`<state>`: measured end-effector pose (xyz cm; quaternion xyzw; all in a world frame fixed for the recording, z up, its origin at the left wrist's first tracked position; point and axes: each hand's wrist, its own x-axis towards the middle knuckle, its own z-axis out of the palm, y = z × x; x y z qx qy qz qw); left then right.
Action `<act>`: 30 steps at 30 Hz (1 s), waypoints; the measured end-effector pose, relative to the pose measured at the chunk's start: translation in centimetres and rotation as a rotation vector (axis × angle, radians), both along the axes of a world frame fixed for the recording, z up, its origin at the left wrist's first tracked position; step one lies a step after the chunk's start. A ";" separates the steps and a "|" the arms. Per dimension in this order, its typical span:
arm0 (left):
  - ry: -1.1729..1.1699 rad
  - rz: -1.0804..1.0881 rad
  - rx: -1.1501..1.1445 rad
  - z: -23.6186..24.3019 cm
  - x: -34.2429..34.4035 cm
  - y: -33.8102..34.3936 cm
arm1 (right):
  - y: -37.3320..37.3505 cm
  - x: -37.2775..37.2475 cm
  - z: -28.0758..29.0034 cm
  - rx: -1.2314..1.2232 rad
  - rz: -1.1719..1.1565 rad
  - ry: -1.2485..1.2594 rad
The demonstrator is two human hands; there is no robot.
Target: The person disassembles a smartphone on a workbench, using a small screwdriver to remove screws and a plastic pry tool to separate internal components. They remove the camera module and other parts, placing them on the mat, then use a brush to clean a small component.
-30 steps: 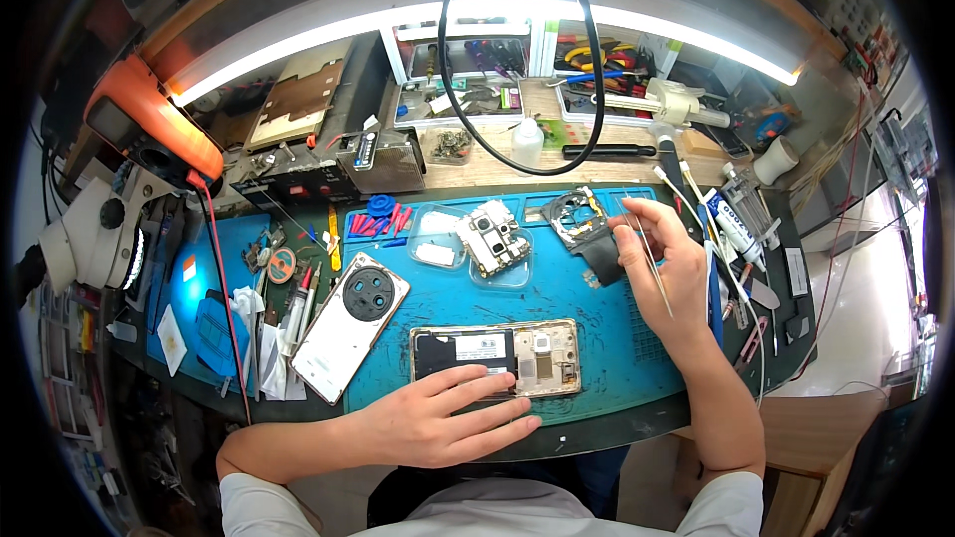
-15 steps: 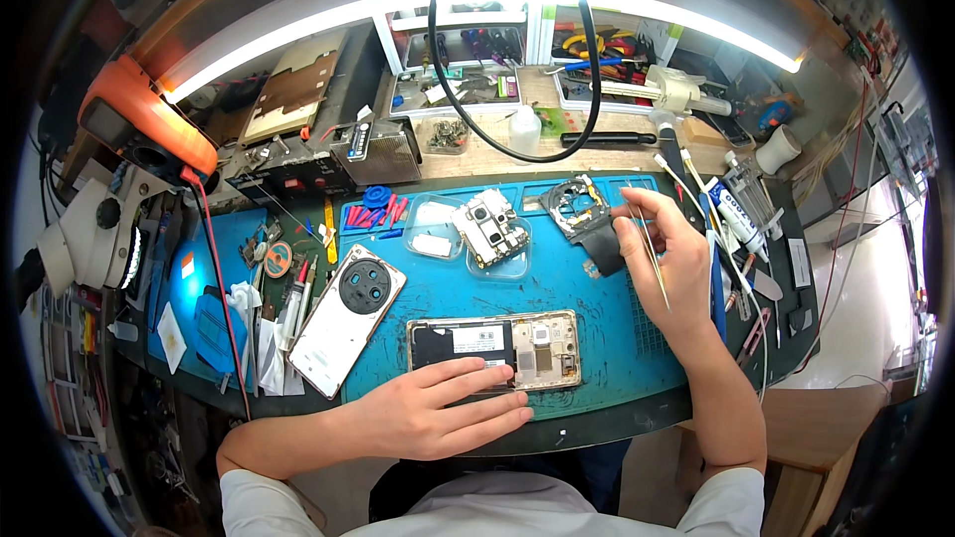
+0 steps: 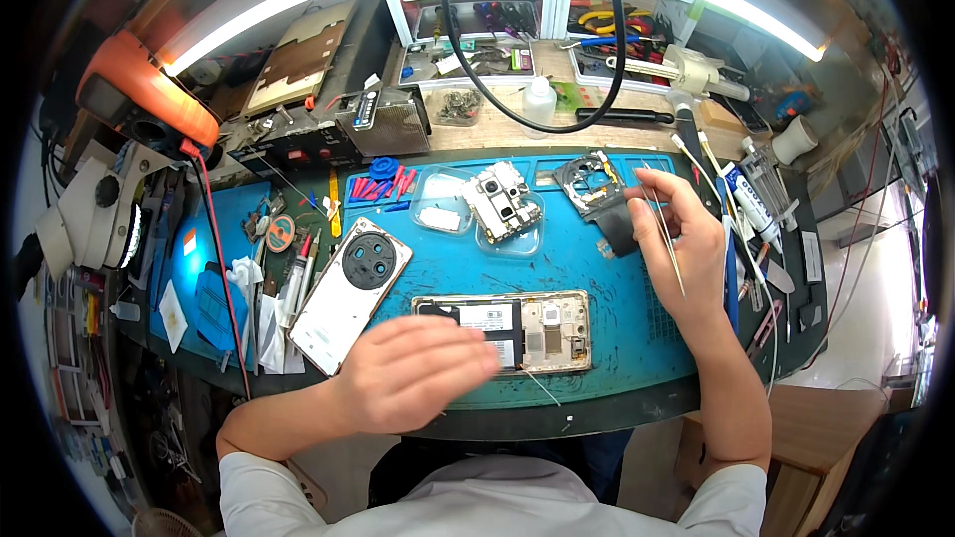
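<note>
My right hand [image 3: 691,254] grips a pair of tweezers [image 3: 672,257], tips pointing down, on the right of the blue mat. Just left of it lies a black phone frame part [image 3: 587,184] with a dark flap. My left hand [image 3: 413,368], slightly blurred, is stretched out over the near left part of an opened phone body [image 3: 550,328] and holds nothing visible. The hand hides that part of the phone. A thin pale strand [image 3: 543,388] sticks out from the phone's near edge. Left of the phone, a white back cover [image 3: 333,323] with a round black camera ring lies tilted.
A clear plastic box [image 3: 438,189] sits at the mat's far middle, with a silvery phone board [image 3: 500,201] on it. Tubes and tools crowd the right side, including a white tube [image 3: 751,204]. An orange multimeter [image 3: 149,94] and a microscope [image 3: 95,209] stand left. A black cable loop hangs above.
My left hand has lifted off the phone and drawn left, with its fingers closer together. More of the phone and the pale strand now show. My right hand still holds the tweezers.
</note>
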<state>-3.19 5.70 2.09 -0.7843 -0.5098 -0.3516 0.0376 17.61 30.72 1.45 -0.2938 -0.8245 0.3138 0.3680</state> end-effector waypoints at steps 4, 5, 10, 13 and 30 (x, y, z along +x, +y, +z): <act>-0.059 0.155 0.004 0.1 -0.5 0.3 | 0.1 0.3 0.0 -0.008 -0.004 0.003; -0.065 0.185 0.003 0.0 -0.7 0.4 | 0.2 0.2 -0.2 -0.007 -0.002 0.011; -0.123 0.205 -0.050 -0.6 -0.7 0.3 | 0.0 0.0 -0.1 -0.028 0.008 0.042; -0.115 0.210 -0.056 -0.5 -0.6 0.4 | 0.1 0.1 -0.2 0.000 0.004 0.041; -0.096 0.217 -0.103 -0.8 -0.7 0.7 | 0.3 0.1 -0.3 0.062 0.008 0.006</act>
